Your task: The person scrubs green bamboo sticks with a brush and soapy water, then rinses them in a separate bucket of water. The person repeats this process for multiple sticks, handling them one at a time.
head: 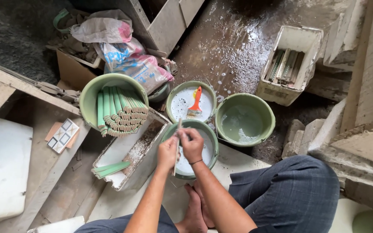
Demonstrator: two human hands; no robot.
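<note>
Between your hands: a thin, pale strip [177, 146] is held over the near green bucket [212, 151], which holds white liquid.
Left hand: your left hand [167, 153] is closed around the lower half of the strip, fingers wrapped on it from the left side.
Right hand: your right hand [191, 144] is pinched on the strip's upper half, fingertips meeting the strip from the right; a dark band sits on that wrist.
Strip axis: its long axis runs nearly upright in the view, top end just beyond your fingers toward the far buckets, bottom end below your left palm toward your feet [196, 211].
Nearer hand: both hands touch the strip; the left hand carries more of its length.
Ahead of the right hand: a green bucket [212, 92] with white contents holds an orange-handled brush [194, 103], well within the rim.
Ahead and right of the right hand: a third green bucket [269, 116] holds cloudy water.
Ahead and left of the left hand: a tilted green bucket [92, 92] is packed with green ribbed strips [121, 112].
Left of the left hand: a white box [121, 151] lies just beside the near bucket, with a few green strips [110, 168] on its near end.
Far right of the right hand: a white crate [301, 39] holds more strips on the wet floor [234, 47].
</note>
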